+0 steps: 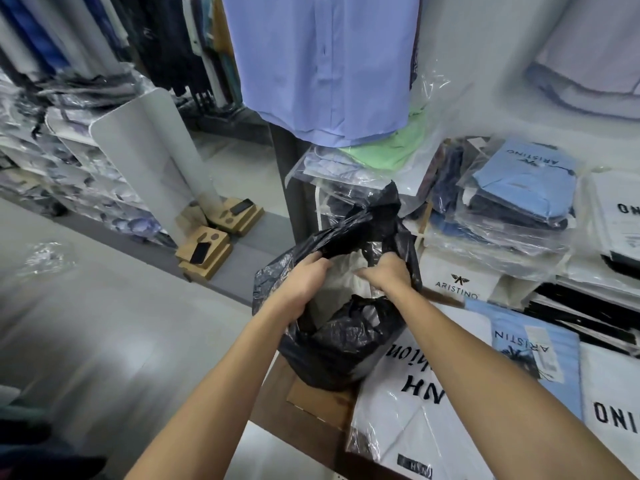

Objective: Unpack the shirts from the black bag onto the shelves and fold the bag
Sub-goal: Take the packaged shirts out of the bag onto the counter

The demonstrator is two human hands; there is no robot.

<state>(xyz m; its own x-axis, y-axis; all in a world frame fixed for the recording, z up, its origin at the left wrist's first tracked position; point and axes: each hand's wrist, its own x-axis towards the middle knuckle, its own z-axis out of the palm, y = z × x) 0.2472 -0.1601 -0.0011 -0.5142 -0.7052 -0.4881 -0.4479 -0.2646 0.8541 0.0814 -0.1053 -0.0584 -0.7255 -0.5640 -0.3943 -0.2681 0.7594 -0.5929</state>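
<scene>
The black bag (341, 327) sits on the low shelf (277, 403) among bagged shirts, its mouth facing up toward the person. The left hand (304, 282) grips the bag's left rim, fingers curled over the plastic. The right hand (388, 275) is nearer the pale packed shirt (341, 282), which lies directly below its fingers, curled around the shirt's upper edge, I think.

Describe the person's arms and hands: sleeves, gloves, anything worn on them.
Both forearms are bare up to the frame's edge, with no sleeve in view. The left hand and right hand wear no gloves. No watch, bracelet or ring shows on the visible parts; the fingertips are hidden.
</scene>
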